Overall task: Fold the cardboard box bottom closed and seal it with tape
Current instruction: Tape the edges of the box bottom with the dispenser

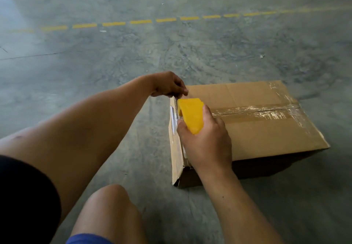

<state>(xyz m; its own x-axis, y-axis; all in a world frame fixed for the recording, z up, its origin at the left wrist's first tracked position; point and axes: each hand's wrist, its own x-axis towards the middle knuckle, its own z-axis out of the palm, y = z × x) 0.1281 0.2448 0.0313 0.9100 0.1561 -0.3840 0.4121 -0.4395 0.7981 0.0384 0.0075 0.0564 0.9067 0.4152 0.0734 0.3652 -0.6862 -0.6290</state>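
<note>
- The cardboard box lay on the concrete floor, its flaps folded shut, so nothing inside could be seen.
- Clear tape ran along the centre seam and across the far right edge.
- The right hand gripped a yellow tape dispenser at the box's near left edge, covering part of the seam.
- The left hand pinched something thin at the box's top left corner; whether it was tape or cardboard was unclear.
- The box's left side was crumpled, with a shiny strip hard to make out.
- A dashed yellow line crossed the floor well beyond.
- A bare knee showed at the bottom.
</note>
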